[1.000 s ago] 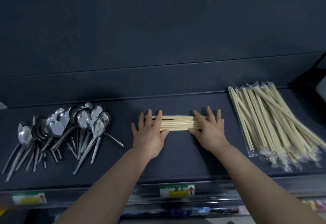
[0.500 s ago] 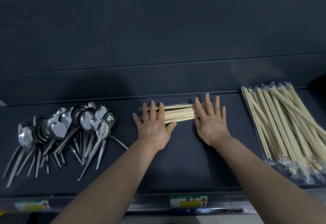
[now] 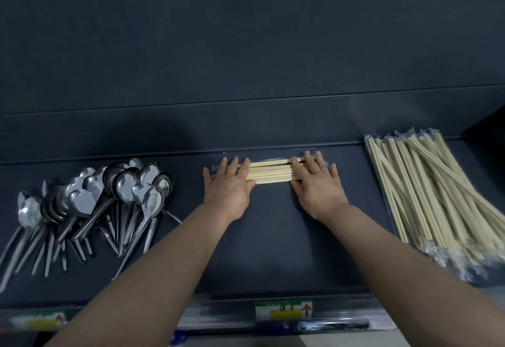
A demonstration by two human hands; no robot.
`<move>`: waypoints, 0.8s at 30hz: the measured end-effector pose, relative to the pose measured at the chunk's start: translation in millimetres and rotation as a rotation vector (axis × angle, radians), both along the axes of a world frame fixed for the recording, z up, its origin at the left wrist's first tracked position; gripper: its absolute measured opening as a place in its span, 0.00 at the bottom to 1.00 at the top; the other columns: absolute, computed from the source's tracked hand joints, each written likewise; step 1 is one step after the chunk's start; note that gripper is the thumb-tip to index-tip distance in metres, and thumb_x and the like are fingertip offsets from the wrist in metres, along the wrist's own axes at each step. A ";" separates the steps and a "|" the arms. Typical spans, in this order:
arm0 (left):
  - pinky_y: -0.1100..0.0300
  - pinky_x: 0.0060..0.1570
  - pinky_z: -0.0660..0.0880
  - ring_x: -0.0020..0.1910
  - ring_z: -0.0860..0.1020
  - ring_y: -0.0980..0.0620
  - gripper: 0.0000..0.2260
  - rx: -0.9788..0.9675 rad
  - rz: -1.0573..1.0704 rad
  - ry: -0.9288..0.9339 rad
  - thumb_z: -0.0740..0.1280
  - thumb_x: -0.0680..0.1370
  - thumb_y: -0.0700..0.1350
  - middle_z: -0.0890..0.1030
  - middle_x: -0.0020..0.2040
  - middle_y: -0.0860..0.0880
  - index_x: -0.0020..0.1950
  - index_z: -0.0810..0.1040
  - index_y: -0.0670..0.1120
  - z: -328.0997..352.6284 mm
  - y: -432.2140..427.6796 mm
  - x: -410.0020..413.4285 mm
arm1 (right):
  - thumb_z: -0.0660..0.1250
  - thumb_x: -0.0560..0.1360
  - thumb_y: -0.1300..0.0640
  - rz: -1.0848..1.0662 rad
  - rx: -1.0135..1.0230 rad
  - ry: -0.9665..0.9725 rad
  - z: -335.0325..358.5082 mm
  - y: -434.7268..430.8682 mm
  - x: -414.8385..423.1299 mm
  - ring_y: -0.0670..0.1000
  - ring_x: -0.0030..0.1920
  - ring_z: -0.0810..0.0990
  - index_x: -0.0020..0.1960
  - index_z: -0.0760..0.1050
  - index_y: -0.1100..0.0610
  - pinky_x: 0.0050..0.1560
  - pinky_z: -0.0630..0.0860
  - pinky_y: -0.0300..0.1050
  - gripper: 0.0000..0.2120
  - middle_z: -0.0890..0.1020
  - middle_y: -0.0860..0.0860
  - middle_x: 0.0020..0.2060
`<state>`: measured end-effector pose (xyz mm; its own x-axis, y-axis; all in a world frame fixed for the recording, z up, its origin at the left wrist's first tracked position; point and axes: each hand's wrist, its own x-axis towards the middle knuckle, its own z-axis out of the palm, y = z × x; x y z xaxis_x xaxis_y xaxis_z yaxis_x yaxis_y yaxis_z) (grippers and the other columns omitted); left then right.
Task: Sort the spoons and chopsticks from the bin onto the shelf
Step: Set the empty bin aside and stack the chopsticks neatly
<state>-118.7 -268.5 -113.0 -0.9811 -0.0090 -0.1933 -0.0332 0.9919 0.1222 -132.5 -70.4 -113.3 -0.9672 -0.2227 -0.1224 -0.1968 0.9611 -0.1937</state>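
While the dark shelf (image 3: 273, 251) spans the view, a big pile of wrapped chopsticks (image 3: 437, 190) lies at its right end and spoons (image 3: 109, 196) are heaped at the left. A small chopstick bundle (image 3: 270, 174) sits in the centre, near the rear edge. The left hand (image 3: 229, 185) and right hand (image 3: 317, 185) lie flat on its ends, fingers straight and grasping nothing. Best approach: press evenly, square both ends, keep the bundle parallel to that edge, and don't let the sticks fan out.
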 end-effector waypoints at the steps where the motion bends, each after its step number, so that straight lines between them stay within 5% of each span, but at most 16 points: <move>1: 0.38 0.74 0.40 0.79 0.41 0.48 0.25 -0.003 0.009 0.003 0.48 0.84 0.56 0.47 0.80 0.50 0.80 0.46 0.53 0.6 0.5 0.2 | 0.48 0.83 0.48 -0.006 0.002 0.001 1.7 0.8 0.3 0.55 0.77 0.38 0.79 0.44 0.49 0.75 0.39 0.55 0.27 0.44 0.52 0.78; 9: 0.40 0.75 0.43 0.79 0.43 0.47 0.24 0.028 -0.114 0.121 0.50 0.84 0.54 0.47 0.80 0.48 0.79 0.49 0.52 10.4 35.9 6.8 | 0.53 0.82 0.51 -0.027 -0.027 0.080 12.8 24.5 32.6 0.53 0.77 0.39 0.78 0.50 0.53 0.75 0.41 0.54 0.27 0.46 0.53 0.78; 16: 0.53 0.61 0.70 0.62 0.72 0.46 0.15 0.259 -0.248 0.295 0.59 0.81 0.44 0.78 0.63 0.49 0.67 0.75 0.47 26.6 117.5 0.8 | 0.55 0.80 0.56 -0.188 -0.021 0.167 30.4 103.5 52.9 0.55 0.77 0.49 0.75 0.60 0.53 0.75 0.50 0.52 0.24 0.57 0.54 0.77; 21: 0.57 0.59 0.75 0.56 0.80 0.48 0.13 0.658 -0.143 0.079 0.64 0.79 0.42 0.83 0.55 0.47 0.62 0.79 0.44 38.7 200.8 -0.6 | 0.58 0.77 0.58 -0.392 -0.003 0.189 43.7 170.9 57.3 0.56 0.76 0.53 0.74 0.60 0.54 0.73 0.56 0.56 0.26 0.60 0.54 0.75; 24: 0.51 0.55 0.78 0.53 0.81 0.44 0.06 0.756 0.007 -0.041 0.66 0.78 0.44 0.81 0.47 0.45 0.41 0.76 0.51 41.4 243.5 -3.9 | 0.58 0.79 0.52 -0.442 -0.008 0.106 45.7 205.5 56.0 0.58 0.76 0.53 0.76 0.53 0.56 0.72 0.58 0.57 0.28 0.58 0.55 0.76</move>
<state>-122.6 -25.0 -71.6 -0.9734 0.1340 -0.1856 -0.0585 0.6382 0.7677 -76.5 135.0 -67.7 -0.9768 0.2135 -0.0177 0.2126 0.9559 -0.2027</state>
